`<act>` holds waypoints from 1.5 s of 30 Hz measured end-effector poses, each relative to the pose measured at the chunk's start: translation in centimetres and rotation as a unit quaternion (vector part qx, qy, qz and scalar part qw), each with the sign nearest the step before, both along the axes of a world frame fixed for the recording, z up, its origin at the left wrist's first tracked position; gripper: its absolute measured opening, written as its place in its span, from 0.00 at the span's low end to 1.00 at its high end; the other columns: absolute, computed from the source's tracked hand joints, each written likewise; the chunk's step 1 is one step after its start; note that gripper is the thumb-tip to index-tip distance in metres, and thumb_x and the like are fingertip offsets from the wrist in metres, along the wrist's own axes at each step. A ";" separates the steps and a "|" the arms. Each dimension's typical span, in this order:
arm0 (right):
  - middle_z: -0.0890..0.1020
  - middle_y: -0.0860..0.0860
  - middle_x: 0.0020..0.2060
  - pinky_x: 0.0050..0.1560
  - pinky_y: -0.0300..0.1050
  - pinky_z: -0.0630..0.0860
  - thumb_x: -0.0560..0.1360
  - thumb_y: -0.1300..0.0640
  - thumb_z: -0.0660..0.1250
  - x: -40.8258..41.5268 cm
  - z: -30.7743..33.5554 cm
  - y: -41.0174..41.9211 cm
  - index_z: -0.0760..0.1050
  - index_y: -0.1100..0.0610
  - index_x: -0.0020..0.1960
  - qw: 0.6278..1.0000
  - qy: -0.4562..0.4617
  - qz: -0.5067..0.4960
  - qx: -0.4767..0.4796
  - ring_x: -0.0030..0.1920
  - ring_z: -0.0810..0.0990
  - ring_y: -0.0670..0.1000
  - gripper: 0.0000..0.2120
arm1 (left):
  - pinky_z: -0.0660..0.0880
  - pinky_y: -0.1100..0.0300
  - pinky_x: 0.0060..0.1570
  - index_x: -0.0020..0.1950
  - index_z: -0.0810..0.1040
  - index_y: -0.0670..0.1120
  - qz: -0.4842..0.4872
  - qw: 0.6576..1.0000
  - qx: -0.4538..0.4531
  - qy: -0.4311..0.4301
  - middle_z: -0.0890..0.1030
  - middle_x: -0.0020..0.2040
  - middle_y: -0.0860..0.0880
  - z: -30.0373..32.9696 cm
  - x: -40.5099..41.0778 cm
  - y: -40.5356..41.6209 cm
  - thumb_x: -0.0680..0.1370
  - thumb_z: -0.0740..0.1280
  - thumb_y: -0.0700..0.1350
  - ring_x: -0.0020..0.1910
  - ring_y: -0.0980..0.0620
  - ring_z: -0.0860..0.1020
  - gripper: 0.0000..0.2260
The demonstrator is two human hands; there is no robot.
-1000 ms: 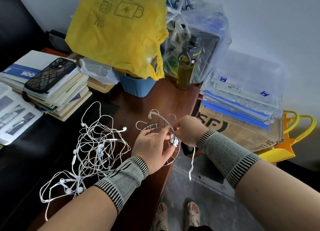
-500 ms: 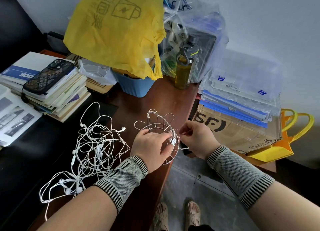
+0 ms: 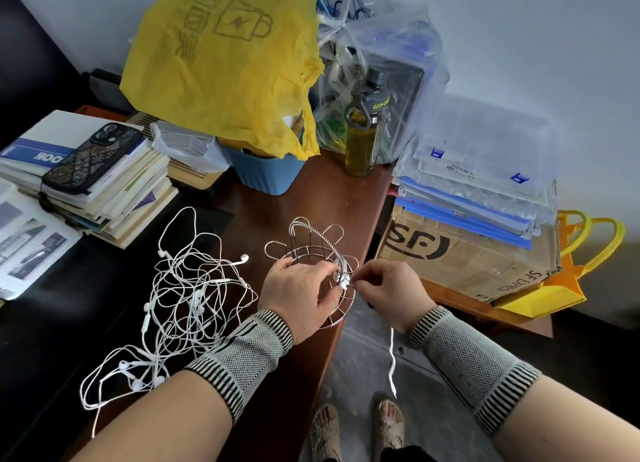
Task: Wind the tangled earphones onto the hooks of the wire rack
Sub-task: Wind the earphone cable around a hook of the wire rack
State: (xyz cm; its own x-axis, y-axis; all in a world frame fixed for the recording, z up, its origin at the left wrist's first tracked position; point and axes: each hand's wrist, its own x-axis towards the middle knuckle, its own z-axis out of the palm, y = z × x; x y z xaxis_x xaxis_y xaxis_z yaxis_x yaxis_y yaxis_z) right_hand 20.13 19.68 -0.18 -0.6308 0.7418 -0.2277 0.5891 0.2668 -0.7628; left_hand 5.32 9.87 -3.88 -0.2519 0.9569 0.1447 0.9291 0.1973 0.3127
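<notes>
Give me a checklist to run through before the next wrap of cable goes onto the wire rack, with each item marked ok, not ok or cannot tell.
1. Wire rack steadied: ok, the left hand grips its rim.
2. Cable held: ok, the right hand pinches it beside the rack's near hooks.
3. Loose end free: ok, a white cable tail hangs below the right hand over the floor, off the table edge.
4. Cable seated on a hook: cannot tell, fingers and wire overlap there.
5. Remaining earphones untangled: not ok, they lie in a knotted heap on the table left of the rack.
6. Rack fully on the table: cannot tell, its near side sits at the edge.
</notes>
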 end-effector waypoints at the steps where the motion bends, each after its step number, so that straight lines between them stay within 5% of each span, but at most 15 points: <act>1: 0.81 0.43 0.38 0.44 0.35 0.78 0.75 0.61 0.68 0.0 -0.2 -0.2 0.80 0.50 0.43 1.000 -0.005 0.010 0.011 0.40 0.79 0.42 0.06 | 0.66 0.53 0.64 0.59 0.76 0.54 0.000 1.000 -0.004 -0.001 0.84 0.48 0.58 0.0 0.0 0.0 0.75 0.51 0.61 0.49 0.57 0.81 0.22; 10: 0.80 0.44 0.41 0.42 0.26 0.70 0.74 0.61 0.68 0.3 -1.4 -0.5 0.82 0.54 0.46 0.992 -0.016 0.032 0.123 0.40 0.76 0.40 0.05 | 0.67 0.53 0.63 0.56 0.77 0.53 0.006 1.000 0.009 -0.007 0.84 0.45 0.57 0.0 0.0 0.1 0.74 0.52 0.61 0.46 0.56 0.81 0.21; 16: 0.80 0.45 0.42 0.45 0.34 0.75 0.75 0.59 0.68 0.8 -2.7 -0.6 0.81 0.54 0.47 0.990 -0.043 0.020 0.135 0.41 0.77 0.44 0.04 | 0.70 0.52 0.59 0.48 0.79 0.54 0.000 0.999 0.031 0.007 0.81 0.36 0.57 -0.3 0.0 -0.1 0.75 0.56 0.59 0.39 0.57 0.80 0.15; 19: 0.78 0.42 0.40 0.43 0.29 0.72 0.76 0.58 0.67 0.7 -3.1 -0.4 0.81 0.51 0.47 0.994 -0.055 0.002 0.092 0.41 0.77 0.41 0.04 | 0.69 0.52 0.61 0.48 0.79 0.54 -0.001 1.000 0.024 0.017 0.82 0.37 0.57 -0.5 0.0 -0.3 0.76 0.56 0.60 0.41 0.57 0.81 0.16; 26: 0.82 0.47 0.37 0.44 0.48 0.82 0.77 0.56 0.66 0.6 -3.7 2.5 0.82 0.55 0.47 0.991 -0.121 -0.062 0.002 0.38 0.82 0.48 0.06 | 0.64 0.54 0.67 0.67 0.74 0.51 -0.012 0.999 -0.035 0.027 0.83 0.51 0.56 0.0 0.0 -0.2 0.76 0.47 0.62 0.52 0.57 0.80 0.28; 32: 0.78 0.48 0.31 0.33 0.40 0.77 0.77 0.51 0.65 -2.2 -1.5 5.6 0.79 0.58 0.41 0.980 -0.181 -0.075 0.030 0.33 0.78 0.47 0.11 | 0.71 0.49 0.60 0.61 0.80 0.51 -0.017 1.000 -0.008 0.014 0.84 0.54 0.57 -0.2 -0.2 -0.2 0.77 0.55 0.59 0.50 0.56 0.82 0.22; 36: 0.78 0.48 0.33 0.37 0.39 0.76 0.77 0.49 0.66 -5.5 0.0 6.0 0.79 0.58 0.44 0.982 -0.170 -0.033 0.081 0.36 0.78 0.47 0.12 | 0.67 0.49 0.65 0.64 0.77 0.52 -0.028 0.999 -0.035 0.009 0.81 0.59 0.58 0.3 -0.3 -0.3 0.77 0.51 0.60 0.56 0.57 0.80 0.24; 40: 0.77 0.49 0.30 0.31 0.37 0.72 0.76 0.51 0.67 -6.7 1.3 4.8 0.77 0.57 0.34 0.988 -0.133 0.020 0.082 0.32 0.76 0.46 0.14 | 0.60 0.51 0.69 0.68 0.74 0.53 -0.034 0.998 -0.059 0.016 0.79 0.62 0.58 0.6 -0.4 -0.3 0.78 0.48 0.62 0.61 0.57 0.77 0.26; 45: 0.83 0.51 0.49 0.51 0.44 0.80 0.79 0.59 0.59 -5.7 2.3 3.2 0.81 0.57 0.55 0.976 -0.154 0.135 0.077 0.45 0.81 0.48 0.13 | 0.57 0.56 0.71 0.67 0.70 0.51 -0.018 0.998 -0.067 -0.007 0.80 0.60 0.56 0.7 -0.3 -0.2 0.78 0.53 0.61 0.60 0.58 0.77 0.23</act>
